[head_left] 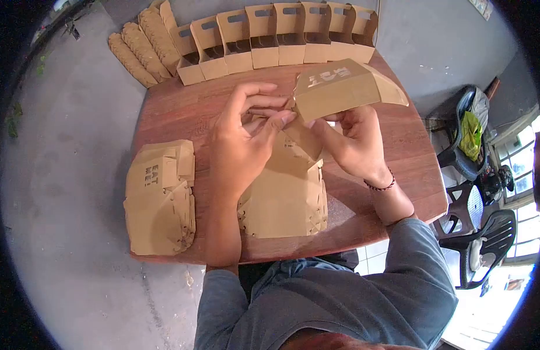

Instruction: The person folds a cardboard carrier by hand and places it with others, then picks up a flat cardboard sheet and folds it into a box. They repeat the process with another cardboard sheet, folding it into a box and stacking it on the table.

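Observation:
A partly folded brown cardboard box (335, 93) with dark printed lettering is held up in front of me, above the table. My left hand (244, 143) pinches the box's left edge between thumb and fingers. Under the box, my right hand (356, 143) grips its lower side, with some fingers hidden behind the cardboard. Below both hands lies a stack of flat cardboard box blanks (279, 201) with notched edges. Left of my left forearm is another stack of flat blanks (156, 207), printed "EAT ME!".
Several folded cardboard carriers (265, 53) with handle holes stand in a row along the table's far edge. Beside them at the back left are nested cardboard pieces (143, 49). Dark plastic chairs (486, 248) stand right of the wooden table (182, 111).

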Tool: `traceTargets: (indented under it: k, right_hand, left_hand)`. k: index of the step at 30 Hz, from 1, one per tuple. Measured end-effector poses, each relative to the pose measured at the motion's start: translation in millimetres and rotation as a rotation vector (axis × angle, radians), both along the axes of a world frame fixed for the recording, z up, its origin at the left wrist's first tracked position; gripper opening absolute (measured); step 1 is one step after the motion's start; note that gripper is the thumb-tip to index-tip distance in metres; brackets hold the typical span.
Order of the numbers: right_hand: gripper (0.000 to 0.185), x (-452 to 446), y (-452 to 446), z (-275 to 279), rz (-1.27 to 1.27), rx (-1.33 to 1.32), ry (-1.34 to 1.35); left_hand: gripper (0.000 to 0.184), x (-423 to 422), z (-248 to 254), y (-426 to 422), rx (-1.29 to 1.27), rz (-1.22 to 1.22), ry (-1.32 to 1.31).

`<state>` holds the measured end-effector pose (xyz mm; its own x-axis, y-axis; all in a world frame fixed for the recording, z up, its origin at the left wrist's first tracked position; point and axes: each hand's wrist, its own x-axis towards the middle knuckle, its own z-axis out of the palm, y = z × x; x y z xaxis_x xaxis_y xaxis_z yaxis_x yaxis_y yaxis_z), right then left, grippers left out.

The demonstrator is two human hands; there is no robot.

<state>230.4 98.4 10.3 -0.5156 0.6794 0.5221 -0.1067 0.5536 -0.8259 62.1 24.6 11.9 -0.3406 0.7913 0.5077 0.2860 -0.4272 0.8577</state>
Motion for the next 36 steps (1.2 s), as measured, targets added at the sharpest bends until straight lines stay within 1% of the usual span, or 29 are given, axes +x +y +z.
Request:
traceTargets:
  k: [1,3,7,9,10,12,16,18,19,21,22,23,24,25,26,27,29,30,31,32,33,34,35,36]
  right_hand:
    - [0.018,-1,-2,-2,0.002,-0.005,-0.005]
    - [0.019,-4,-6,-3,-0.083,-0.025,0.081]
    - [0.021,-3,-2,-2,-0.089,0.035,0.029]
    - [0.016,-2,3,-3,-0.148,0.303,-0.047]
    - [0.016,-2,2,-2,-0.146,0.304,-0.048]
    - [0.012,-1,-1,1,-0.088,0.127,-0.049]
    - [0.016,-6,-2,2,-0.089,0.223,0.023]
    - [0.030,-4,-10,14,-0.138,0.184,-0.059]
    - [0.030,-3,-7,13,-0.141,0.183,-0.059]
    - [0.042,4,7,12,-0.087,0.457,0.152]
    - [0.049,18,18,16,-0.085,0.604,0.072]
    - [0.049,25,25,20,-0.089,0.604,0.074]
    - [0.049,30,31,24,-0.120,0.716,0.086]
    - [0.050,32,34,26,-0.150,0.830,0.098]
    - [0.051,31,35,27,-0.211,0.793,0.121]
    - [0.051,30,36,28,-0.212,0.795,0.123]
    - [0.059,29,38,29,-0.312,0.756,0.056]
    - [0.059,29,36,29,-0.310,0.760,0.059]
    - [0.064,32,33,28,-0.165,0.610,-0.002]
    - [0.070,34,32,28,-0.022,0.458,-0.063]
    - [0.070,35,34,26,-0.021,0.461,-0.063]
    - [0.074,35,36,22,0.073,0.478,-0.013]
    - [0.078,35,37,20,0.168,0.495,0.036]
    - [0.081,36,34,23,0.115,0.575,-0.030]
  left_hand:
    - [0.034,1,-2,0,-0.005,0.002,-0.005]
    - [0.026,4,-7,2,0.039,0.104,0.083]
    - [0.021,8,-12,6,0.128,0.113,0.045]
    - [0.019,9,-11,4,0.111,0.126,0.033]
    - [0.019,10,-11,3,0.111,0.128,0.031]
    - [0.019,10,-10,1,0.111,0.076,-0.034]
    - [0.021,2,-13,3,0.152,0.022,0.006]
    - [0.029,-4,-12,4,0.226,0.021,-0.077]
    - [0.029,-10,-10,3,0.225,0.017,-0.076]
    - [0.034,-32,-7,1,0.314,0.101,-0.190]
    - [0.032,-44,-7,0,0.366,0.082,-0.327]
    - [0.031,-58,-10,0,0.416,0.063,-0.463]
    - [0.031,-79,-16,-1,0.415,0.060,-0.460]
    - [0.025,-103,-25,-2,0.449,0.063,-0.424]
    - [0.032,-115,-29,-2,0.483,0.065,-0.388]
    - [0.032,-113,-24,-5,0.485,0.065,-0.386]
    - [0.020,-107,-12,-14,0.525,-0.088,-0.591]
    - [0.013,-98,-4,-14,0.508,0.062,-0.617]
    - [0.013,-102,-8,-13,0.512,0.062,-0.616]
    - [0.012,-108,-17,-11,0.563,0.014,-0.498]
    - [0.012,-108,-16,-10,0.610,-0.034,-0.380]
    - [0.012,-106,-15,-10,0.611,-0.033,-0.380]
    - [0.015,-103,-14,-10,0.586,0.067,-0.409]
    - [0.021,-99,-11,-11,0.558,0.167,-0.438]
